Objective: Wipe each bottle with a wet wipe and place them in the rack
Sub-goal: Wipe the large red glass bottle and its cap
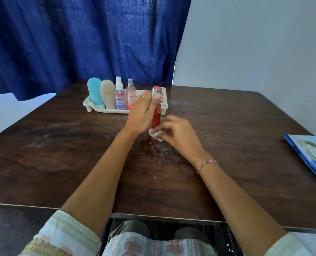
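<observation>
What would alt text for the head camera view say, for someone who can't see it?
A person's left hand grips a red bottle upright at a dark wooden table while the right hand holds a white wet wipe against its base. Behind them, a cream rack holds four other bottles: blue, beige and two pink sprays.

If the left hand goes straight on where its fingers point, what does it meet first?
Probably the right end of the rack, just beyond the left hand gripping the red bottle; depth is unclear.
</observation>
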Available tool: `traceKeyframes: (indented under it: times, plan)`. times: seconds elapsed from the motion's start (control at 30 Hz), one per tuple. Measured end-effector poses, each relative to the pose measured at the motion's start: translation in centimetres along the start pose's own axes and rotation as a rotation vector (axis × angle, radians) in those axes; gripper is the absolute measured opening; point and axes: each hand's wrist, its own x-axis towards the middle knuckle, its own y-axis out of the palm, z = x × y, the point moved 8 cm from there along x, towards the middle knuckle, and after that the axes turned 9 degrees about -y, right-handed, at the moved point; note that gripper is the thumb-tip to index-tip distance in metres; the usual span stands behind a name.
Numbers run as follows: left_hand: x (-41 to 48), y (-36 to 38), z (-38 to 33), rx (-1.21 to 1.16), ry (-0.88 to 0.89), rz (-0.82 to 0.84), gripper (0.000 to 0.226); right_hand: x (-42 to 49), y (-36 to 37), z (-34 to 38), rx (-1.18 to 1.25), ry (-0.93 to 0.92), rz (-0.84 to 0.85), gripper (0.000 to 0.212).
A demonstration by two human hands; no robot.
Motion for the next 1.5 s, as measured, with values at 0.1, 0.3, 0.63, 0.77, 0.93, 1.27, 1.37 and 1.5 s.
traceKeyframes:
  times: [0.1,0.3,0.63,0.77,0.93,1.27,1.37,1.5]
  plan:
    - [-0.1,-0.1,0.3,0.016,-0.033,-0.024,0.041,0.0,0.6,0.3,0.001,-0.024,0.056,0.014]
    - [-0.1,-0.7,0.3,-0.031,-0.028,-0.105,0.041,0.3,-1.6,0.5,0.063,-0.024,-0.177,0.013]
    - [0.1,-2.7,4.6,-0.809,-0.453,-0.259,0.049,0.4,-2.9,-0.1,0.189,0.031,-0.275,0.019]
    - [0.1,-1.8,4.5,-1.074,-0.516,-0.236,0.044,0.1,-3.8,-0.7,0.214,0.083,-0.406,0.018]
    - [-0.2,-1.7,5.2,-1.391,-0.609,-0.264,0.037,0.4,-3.1,2.2,0.224,-0.137,-0.380,0.026]
    - [0.0,-0.3,4.2,-1.629,-0.587,-0.118,0.043,-0.2,-5.4,0.6,0.117,-0.004,-0.593,0.023]
    - [0.1,-0.3,4.6,-1.636,-0.568,-0.119,0.042,0.0,-4.3,2.5,0.104,-0.120,-0.518,0.023]
    - [0.3,-0.3,4.9,-1.648,-0.565,-0.087,0.046,0.1,-3.2,4.3,0.046,-0.254,-0.429,0.022]
